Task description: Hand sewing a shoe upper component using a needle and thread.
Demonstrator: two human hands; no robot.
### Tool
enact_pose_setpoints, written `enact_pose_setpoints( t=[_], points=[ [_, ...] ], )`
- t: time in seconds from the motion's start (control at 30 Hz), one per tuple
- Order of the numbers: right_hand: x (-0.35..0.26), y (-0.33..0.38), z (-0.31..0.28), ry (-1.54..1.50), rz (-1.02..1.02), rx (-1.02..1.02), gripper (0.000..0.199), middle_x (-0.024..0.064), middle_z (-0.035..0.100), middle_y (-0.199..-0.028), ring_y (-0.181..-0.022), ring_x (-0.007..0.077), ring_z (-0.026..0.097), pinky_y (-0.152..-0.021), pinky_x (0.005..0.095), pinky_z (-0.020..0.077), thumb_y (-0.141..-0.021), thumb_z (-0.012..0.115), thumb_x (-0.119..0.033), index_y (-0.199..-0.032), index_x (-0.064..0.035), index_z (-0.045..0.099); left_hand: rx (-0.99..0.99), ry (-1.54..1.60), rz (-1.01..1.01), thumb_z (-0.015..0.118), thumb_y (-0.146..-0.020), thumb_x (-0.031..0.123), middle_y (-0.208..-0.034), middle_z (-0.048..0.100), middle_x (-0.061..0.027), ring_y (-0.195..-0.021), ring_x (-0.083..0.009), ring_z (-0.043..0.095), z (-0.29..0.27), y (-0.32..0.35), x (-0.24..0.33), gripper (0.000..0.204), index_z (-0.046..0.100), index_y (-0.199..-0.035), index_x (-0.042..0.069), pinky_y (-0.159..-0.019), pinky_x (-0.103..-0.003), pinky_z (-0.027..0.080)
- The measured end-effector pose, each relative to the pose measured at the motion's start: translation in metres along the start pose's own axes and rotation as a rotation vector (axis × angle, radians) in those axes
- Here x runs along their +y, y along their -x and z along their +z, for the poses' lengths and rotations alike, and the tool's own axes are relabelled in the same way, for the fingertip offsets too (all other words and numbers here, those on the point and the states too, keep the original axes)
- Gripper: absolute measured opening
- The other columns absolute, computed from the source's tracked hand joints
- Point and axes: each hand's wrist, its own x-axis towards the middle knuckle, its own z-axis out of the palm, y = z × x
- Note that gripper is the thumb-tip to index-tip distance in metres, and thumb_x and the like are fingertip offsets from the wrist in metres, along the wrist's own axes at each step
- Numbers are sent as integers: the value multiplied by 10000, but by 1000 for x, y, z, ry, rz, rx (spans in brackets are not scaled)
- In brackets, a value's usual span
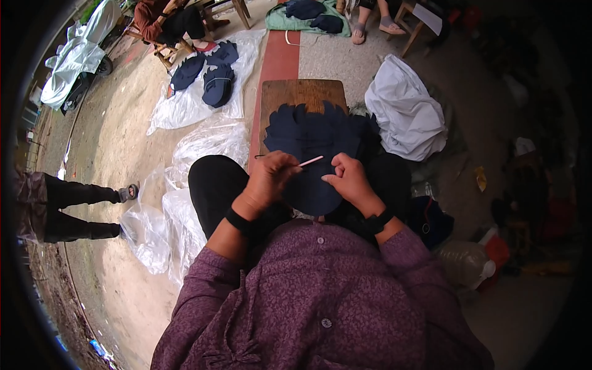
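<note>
Left hand (269, 179) closed, pinching one end of a thin pink stick (311, 161) that points toward the right hand (348, 179); right hand closed on the edge of a dark blue fabric piece (311, 191) lying beneath both hands. Beyond the hands, more dark blue pieces (311, 132) rest on a wooden counter (302, 92).

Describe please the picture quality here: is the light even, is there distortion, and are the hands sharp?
Head view: soft, even daylight without hard shadows; the right side falls into dark vignette. Fisheye bending curves the ground and the wooden board near the rim. The left hand, the right hand, the pink stick and the dark blue fabric look reasonably sharp.
</note>
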Motion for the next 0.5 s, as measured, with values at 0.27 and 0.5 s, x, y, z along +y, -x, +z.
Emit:
enact_pose_setpoints(
  t=[0.27, 0.5],
  points=[
    [-1, 7, 8, -517, 42, -105, 142, -14, 605, -708, -615, 37, 487, -552, 206, 387, -916, 610, -110, -915, 12, 682, -28, -93, -136, 779, -728, 27, -790, 628, -75, -729, -171, 648, 56, -6, 10, 401, 497, -1013, 26, -645, -297, 511],
    [10, 0, -8, -1031, 90, 151, 190, 58, 625, -786, -697, 111, 633, -513, 202, 453, -987, 494, -135, -847, -34, 573, -105, 4, -253, 784, -712, 31, -972, 662, -136, -947, -250, 661, 40, -8, 16, 509, 511, -1140, -7, -831, -317, 505]
  ],
)
